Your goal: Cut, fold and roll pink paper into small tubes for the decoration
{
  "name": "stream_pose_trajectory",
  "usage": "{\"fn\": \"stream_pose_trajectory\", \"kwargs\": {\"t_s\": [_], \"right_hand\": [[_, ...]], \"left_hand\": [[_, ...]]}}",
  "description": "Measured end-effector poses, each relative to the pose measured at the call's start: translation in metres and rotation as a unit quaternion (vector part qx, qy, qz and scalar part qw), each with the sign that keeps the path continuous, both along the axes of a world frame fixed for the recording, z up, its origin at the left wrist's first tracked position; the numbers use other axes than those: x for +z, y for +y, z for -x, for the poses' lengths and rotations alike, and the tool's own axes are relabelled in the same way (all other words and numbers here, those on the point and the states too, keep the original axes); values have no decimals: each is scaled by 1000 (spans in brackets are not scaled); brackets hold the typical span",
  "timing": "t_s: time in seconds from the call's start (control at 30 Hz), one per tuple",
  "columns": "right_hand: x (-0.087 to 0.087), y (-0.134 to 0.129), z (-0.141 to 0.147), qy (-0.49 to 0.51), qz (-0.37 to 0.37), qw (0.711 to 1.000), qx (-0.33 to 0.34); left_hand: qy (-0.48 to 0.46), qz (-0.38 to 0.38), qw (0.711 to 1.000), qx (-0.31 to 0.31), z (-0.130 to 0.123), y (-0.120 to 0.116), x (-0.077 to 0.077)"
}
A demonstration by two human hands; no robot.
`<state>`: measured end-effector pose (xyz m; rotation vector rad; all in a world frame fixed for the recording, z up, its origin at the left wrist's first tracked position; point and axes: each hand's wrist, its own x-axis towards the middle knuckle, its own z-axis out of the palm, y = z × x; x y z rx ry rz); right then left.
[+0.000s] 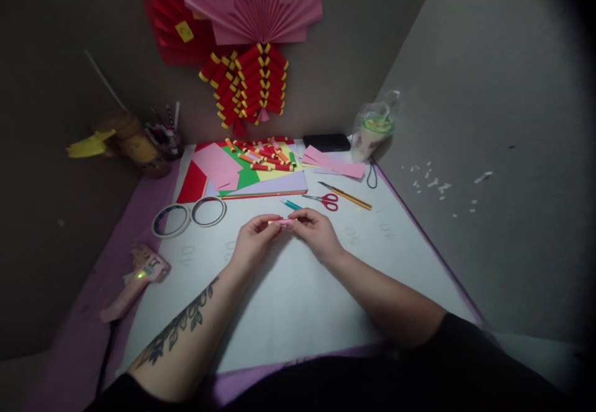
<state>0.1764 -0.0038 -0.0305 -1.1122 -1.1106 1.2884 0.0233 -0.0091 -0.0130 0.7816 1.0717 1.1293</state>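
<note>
A small pink paper roll (282, 222) with a yellow end is held level between my two hands, above the white table cover (298, 313). My left hand (255, 236) pinches its left end between thumb and fingers. At the other end, my right hand (315, 232) is closed on it in the same way. Just beyond my fingers lie a teal pen (291, 205) and red-handled scissors (329, 201). Red, orange and pink paper rolls (265, 154) with yellow ends are heaped on coloured paper sheets (279, 185) at the back.
Two tape rolls (209, 211) and a pink glue gun (139, 278) are on the left. A cutter (349, 197), pink strips (333, 164), a black phone (326, 143) and a bagged cup (374, 131) stand or lie at the back right. Paper fans (261, 8) hang behind.
</note>
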Motion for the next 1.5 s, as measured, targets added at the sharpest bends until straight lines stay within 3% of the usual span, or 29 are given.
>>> {"fn": "stream_pose_trajectory", "kwargs": {"t_s": [0.23,0.43,0.57,0.97,1.5], "right_hand": [[-1,1,0,5,-7,1000,-2],[5,-1,-1,-72,-66,995,-15],[6,-1,-2,-105,-103,989,-18],[1,-1,2,-8,-22,1000,2],[-6,-1,4,19,-13,1000,5]], "left_hand": [[5,-21,1000,-10,1,0,-3],[-71,42,996,-19,-2,0,0],[-71,42,996,-12,-2,0,0],[-11,-5,1000,6,-3,-2,-2],[-27,-10,999,14,-4,-3,-8]]}}
